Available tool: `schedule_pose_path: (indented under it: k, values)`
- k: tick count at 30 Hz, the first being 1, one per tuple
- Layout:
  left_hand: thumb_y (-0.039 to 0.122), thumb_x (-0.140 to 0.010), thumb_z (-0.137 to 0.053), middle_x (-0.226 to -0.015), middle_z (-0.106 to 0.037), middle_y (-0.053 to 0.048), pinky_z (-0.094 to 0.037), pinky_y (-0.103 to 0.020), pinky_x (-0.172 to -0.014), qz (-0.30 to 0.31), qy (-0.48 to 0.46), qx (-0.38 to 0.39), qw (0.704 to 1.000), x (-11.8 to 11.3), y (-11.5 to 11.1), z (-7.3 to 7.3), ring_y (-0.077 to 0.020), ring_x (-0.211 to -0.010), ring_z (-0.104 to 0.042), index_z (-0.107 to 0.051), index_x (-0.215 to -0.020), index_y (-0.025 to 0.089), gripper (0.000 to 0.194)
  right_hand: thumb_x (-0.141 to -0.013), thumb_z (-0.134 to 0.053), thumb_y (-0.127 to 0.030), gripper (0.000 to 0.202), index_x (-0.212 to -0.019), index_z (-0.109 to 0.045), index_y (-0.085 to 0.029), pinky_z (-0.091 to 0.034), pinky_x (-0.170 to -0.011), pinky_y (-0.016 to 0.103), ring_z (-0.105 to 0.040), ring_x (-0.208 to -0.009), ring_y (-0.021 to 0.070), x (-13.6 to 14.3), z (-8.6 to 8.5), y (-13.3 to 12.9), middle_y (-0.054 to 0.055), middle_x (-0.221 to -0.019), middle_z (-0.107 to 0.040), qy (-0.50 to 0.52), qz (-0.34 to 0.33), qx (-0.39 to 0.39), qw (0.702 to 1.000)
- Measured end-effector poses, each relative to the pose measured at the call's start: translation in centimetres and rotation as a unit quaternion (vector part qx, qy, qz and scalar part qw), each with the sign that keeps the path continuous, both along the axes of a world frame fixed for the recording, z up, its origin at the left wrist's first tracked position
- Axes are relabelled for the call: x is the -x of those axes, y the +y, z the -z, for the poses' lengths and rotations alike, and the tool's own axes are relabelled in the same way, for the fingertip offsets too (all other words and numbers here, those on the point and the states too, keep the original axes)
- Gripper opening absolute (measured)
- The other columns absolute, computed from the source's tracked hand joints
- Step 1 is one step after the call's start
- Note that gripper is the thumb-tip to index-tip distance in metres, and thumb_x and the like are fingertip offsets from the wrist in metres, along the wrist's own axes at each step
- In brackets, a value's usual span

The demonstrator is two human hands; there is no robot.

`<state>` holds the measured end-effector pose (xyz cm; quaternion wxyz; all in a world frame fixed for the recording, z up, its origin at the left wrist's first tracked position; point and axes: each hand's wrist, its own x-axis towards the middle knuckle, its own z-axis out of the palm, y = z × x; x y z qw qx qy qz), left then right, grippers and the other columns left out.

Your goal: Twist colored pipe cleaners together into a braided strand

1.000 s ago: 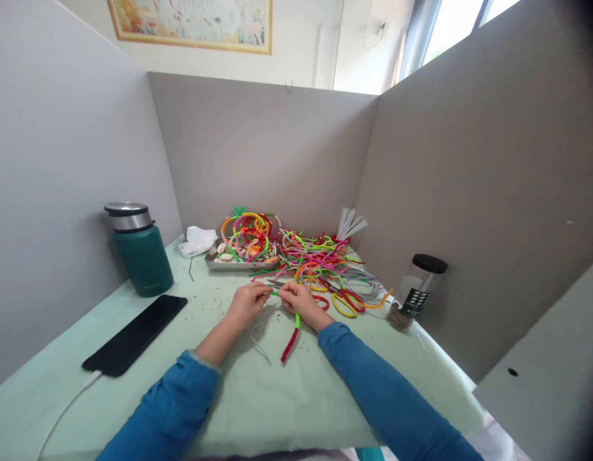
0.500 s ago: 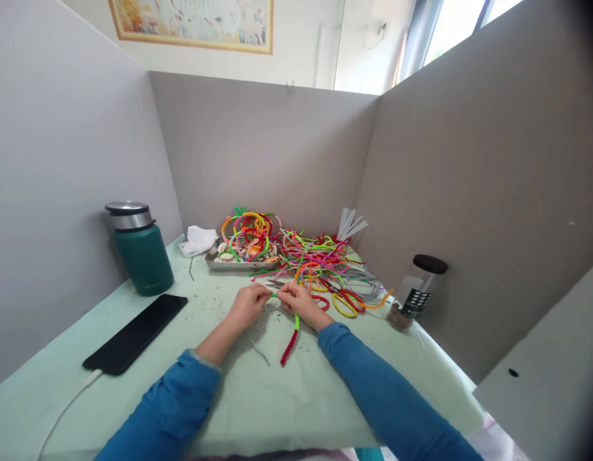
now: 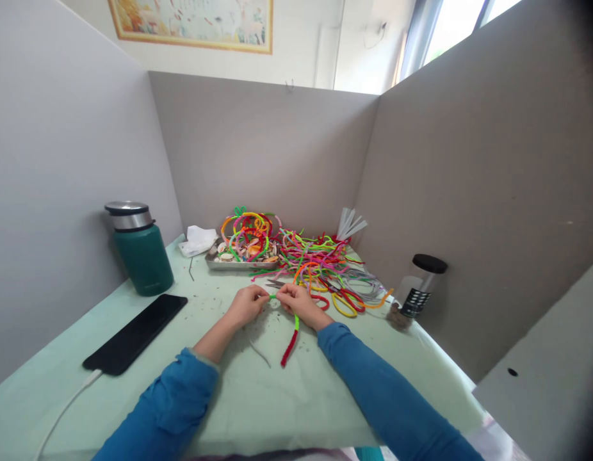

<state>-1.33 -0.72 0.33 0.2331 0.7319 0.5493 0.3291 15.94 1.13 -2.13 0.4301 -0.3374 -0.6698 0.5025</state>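
Two bare hands, the left hand [image 3: 248, 305] and the right hand [image 3: 301, 305], pinch one green fuzzy stem [image 3: 273, 296] at their fingertips, over the middle of a cloth-covered table [image 3: 277, 406]; one lime-and-red length [image 3: 290, 347] hangs below the right hand, its link to the green part hidden. One thin grey wire [image 3: 260, 354] lies nearer the viewer. Beyond the hands, one shallow metal tray [image 3: 239, 266] holds many shells [image 3: 226, 257], with several bright bent loops [image 3: 251, 216] on top, too tangled to count. Right of it spreads a heap of loose fuzzy stems [image 3: 320, 253], also uncountable. One clear jar [image 3: 418, 288] with a black lid, far right, contains something brown at the bottom. At left are one closed green bottle [image 3: 143, 262], contents hidden, and one black phone [image 3: 136, 334].
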Motion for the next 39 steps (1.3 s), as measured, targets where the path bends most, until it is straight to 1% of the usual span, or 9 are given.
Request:
schedule_pose_path:
  k: [7, 12, 15, 21, 24, 27, 30, 36, 39]
  values:
    - [0.041, -0.072, -0.048, -0.039, -0.045, 0.004, -0.028, -0.021, -0.041, 0.047, -0.096, 0.118, 0.987, 0.0, 0.2, 0.7, -0.0083, -0.035, -0.038, -0.051, -0.063, 0.015, 0.027, -0.073, -0.059, -0.038, 0.023, -0.071, -0.051, -0.017, -0.023, -0.04, 0.019, -0.033, -0.041, 0.0061, -0.1, -0.3, -0.3, -0.006, -0.049, -0.044, 0.0, -0.007, 0.007, 1.0]
    - [0.045, -0.071, -0.051, -0.037, -0.042, 0.005, -0.026, -0.02, -0.038, 0.091, -0.215, 0.212, 0.949, 0.2, 0.0, 0.9, -0.0069, -0.033, -0.035, -0.045, -0.062, 0.016, 0.031, -0.074, -0.058, -0.038, 0.023, -0.072, -0.051, -0.016, -0.023, -0.04, 0.018, -0.033, -0.041, 0.006, -0.1, -0.4, -0.5, -0.006, -0.049, -0.044, -0.003, -0.015, 0.006, 1.0]
    - [0.047, -0.07, -0.053, -0.037, -0.04, 0.006, -0.027, -0.02, -0.037, 0.099, -0.248, 0.231, 0.936, 0.2, -0.1, 0.8, -0.0062, -0.033, -0.035, -0.047, -0.065, 0.015, 0.033, -0.074, -0.058, -0.038, 0.023, -0.072, -0.051, -0.016, -0.023, -0.04, 0.018, -0.033, -0.041, 0.0059, -0.2, -0.5, -0.5, -0.006, -0.049, -0.044, -0.001, -0.016, 0.009, 1.0]
    - [0.048, -0.073, -0.049, -0.038, -0.042, 0.006, -0.027, -0.019, -0.037, 0.065, -0.197, 0.165, 0.964, -0.1, -0.2, 0.0, -0.0064, -0.033, -0.037, -0.054, -0.08, 0.012, 0.037, -0.074, -0.057, -0.04, 0.024, -0.072, -0.05, -0.017, -0.023, -0.04, 0.019, -0.033, -0.041, 0.0062, -0.2, -0.1, -0.2, -0.006, -0.049, -0.044, 0.009, -0.008, 0.004, 1.0]
    - [0.036, -0.072, -0.053, -0.045, -0.047, 0.006, -0.03, -0.019, -0.039, 0.081, -0.176, 0.15, 0.97, -0.1, -0.3, -0.2, -0.0065, -0.035, -0.04, -0.053, -0.096, 0.011, 0.035, -0.075, -0.056, -0.04, 0.024, -0.072, -0.05, -0.017, -0.023, -0.041, 0.019, -0.033, -0.041, 0.0064, -0.1, 0.1, 0.0, -0.006, -0.05, -0.044, 0.011, -0.009, 0.003, 1.0]
    - [0.02, -0.067, -0.054, -0.068, -0.061, 0.0, -0.035, -0.019, -0.042, 0.096, -0.135, 0.112, 0.98, -0.1, -0.3, 0.0, -0.0059, -0.04, -0.045, -0.051, -0.103, 0.012, 0.038, -0.075, -0.056, -0.039, 0.024, -0.072, -0.05, -0.016, -0.023, -0.041, 0.019, -0.033, -0.041, 0.0063, -0.1, 0.2, 0.1, -0.006, -0.05, -0.043, 0.01, -0.01, 0.005, 1.0]
    - [0.013, -0.068, -0.049, -0.086, -0.064, -0.003, -0.038, -0.02, -0.049, 0.068, -0.063, 0.026, 0.995, -0.1, -0.2, 0.3, -0.0059, -0.047, -0.048, -0.056, -0.101, 0.014, 0.034, -0.075, -0.055, -0.038, 0.023, -0.073, -0.05, -0.016, -0.023, -0.041, 0.019, -0.033, -0.041, 0.0062, -0.1, 0.2, 0.2, -0.006, -0.049, -0.043, 0.014, -0.015, 0.003, 1.0]
    - [0.013, -0.071, -0.048, -0.08, -0.066, -0.002, -0.039, -0.021, -0.063, 0.025, 0.081, -0.113, 0.99, 0.1, -0.2, 0.2, -0.0103, -0.062, -0.053, -0.064, -0.088, 0.018, 0.024, -0.075, -0.055, -0.038, 0.023, -0.073, -0.05, -0.016, -0.023, -0.041, 0.019, -0.033, -0.041, 0.0062, 0.0, 0.1, 0.1, -0.006, -0.048, -0.043, 0.017, -0.018, -0.001, 1.0]
    - [0.014, -0.071, -0.049, -0.082, -0.066, -0.002, -0.039, -0.021, -0.066, 0.017, 0.105, -0.128, 0.986, 0.0, -0.3, 0.0, -0.012, -0.067, -0.055, -0.065, -0.088, 0.018, 0.023, -0.075, -0.056, -0.039, 0.023, -0.073, -0.05, -0.016, -0.023, -0.041, 0.019, -0.033, -0.041, 0.0061, 0.1, 0.1, 0.1, -0.006, -0.049, -0.043, 0.014, -0.018, 0.0, 1.0]
